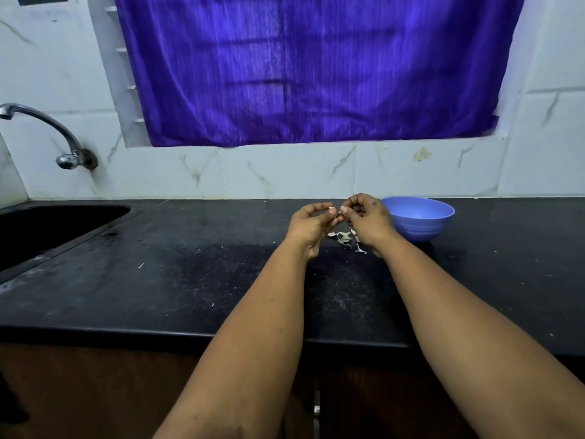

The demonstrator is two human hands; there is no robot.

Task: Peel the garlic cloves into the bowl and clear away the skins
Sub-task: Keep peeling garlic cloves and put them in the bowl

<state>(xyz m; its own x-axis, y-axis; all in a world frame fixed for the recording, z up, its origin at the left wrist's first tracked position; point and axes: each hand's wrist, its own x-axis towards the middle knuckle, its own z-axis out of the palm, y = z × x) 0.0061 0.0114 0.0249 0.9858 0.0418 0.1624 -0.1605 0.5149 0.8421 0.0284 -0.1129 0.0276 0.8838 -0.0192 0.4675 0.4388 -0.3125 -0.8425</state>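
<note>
Above scattered skins [345, 238] on the counter [158, 280], left hand [311, 224] and right hand [367, 221] pinch a garlic clove [338, 213] mid-peel; next, likely, the blue bowl [421, 221] at right.

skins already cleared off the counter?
No, a small pile of garlic skins lies on the black counter below both hands, left of the blue bowl.

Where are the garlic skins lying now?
In the head view the skins lie in a small pile on the black counter, right of centre, below the two hands and just left of the blue bowl.
</note>
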